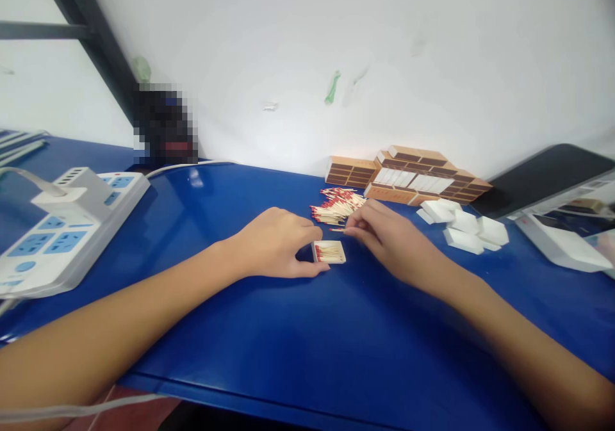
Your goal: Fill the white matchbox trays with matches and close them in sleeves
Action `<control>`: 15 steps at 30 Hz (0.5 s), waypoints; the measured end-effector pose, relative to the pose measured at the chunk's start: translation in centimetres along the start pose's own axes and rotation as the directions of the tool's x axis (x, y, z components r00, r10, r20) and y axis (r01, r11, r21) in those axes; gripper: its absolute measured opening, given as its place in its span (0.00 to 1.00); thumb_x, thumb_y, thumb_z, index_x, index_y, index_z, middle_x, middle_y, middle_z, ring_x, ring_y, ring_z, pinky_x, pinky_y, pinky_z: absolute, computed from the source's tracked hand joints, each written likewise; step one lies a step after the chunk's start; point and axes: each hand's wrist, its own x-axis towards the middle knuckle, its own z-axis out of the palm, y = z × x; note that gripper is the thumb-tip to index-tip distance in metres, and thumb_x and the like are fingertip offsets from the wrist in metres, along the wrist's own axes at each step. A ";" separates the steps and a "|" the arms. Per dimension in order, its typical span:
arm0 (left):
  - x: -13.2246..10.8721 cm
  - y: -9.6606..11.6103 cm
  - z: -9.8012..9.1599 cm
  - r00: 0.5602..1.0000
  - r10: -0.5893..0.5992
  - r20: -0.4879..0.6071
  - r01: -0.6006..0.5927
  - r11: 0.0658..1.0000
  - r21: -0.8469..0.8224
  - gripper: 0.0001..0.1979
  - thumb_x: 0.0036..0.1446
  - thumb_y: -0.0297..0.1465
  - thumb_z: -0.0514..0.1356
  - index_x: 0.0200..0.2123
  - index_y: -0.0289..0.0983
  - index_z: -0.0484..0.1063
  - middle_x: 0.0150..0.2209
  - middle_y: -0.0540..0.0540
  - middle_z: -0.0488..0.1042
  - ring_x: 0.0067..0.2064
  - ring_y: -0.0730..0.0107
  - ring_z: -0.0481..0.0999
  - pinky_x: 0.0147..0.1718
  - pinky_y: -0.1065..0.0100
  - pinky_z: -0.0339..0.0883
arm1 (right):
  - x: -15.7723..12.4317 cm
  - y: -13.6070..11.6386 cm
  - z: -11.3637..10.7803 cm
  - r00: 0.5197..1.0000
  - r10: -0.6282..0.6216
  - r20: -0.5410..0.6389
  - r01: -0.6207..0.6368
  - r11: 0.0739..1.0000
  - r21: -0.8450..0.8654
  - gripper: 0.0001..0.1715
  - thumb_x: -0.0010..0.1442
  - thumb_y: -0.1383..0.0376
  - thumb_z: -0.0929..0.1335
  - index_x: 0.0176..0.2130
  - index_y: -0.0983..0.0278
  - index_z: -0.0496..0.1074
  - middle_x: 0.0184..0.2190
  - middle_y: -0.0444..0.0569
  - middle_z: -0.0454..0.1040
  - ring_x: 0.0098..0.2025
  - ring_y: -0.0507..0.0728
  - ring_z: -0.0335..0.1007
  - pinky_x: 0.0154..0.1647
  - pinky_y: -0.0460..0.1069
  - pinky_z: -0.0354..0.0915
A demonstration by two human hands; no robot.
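My left hand (283, 245) grips the left end of a small white matchbox tray (340, 252) between thumb and fingers. Several red-tipped matches (329, 253) lie inside the tray. Just behind it, my right hand (379, 229) is closed in a pinch, with a match (337, 230) poking out to the left of the fingertips. A loose pile of matches (336, 207) lies beyond both hands, its right side partly covered by my right hand.
Stacked matchboxes (413, 175) stand against the wall. White box trays (466, 226) are heaped at the right, near a dark-screened device (552, 175). A power strip (57, 239) with cables lies at the left of the blue table (288, 348).
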 end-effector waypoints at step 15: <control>0.0 -0.1 0.3 1.000 0.006 0.001 -0.006 1.000 -0.007 0.18 0.62 0.48 0.63 0.35 0.37 0.78 0.28 0.50 0.78 0.30 0.68 0.76 0.26 0.65 0.55 | -1.1 -1.3 -0.7 0.994 -0.006 0.106 0.004 1.000 0.025 0.05 0.72 0.62 0.66 0.44 0.60 0.72 0.40 0.50 0.75 0.37 0.56 0.70 0.36 0.51 0.66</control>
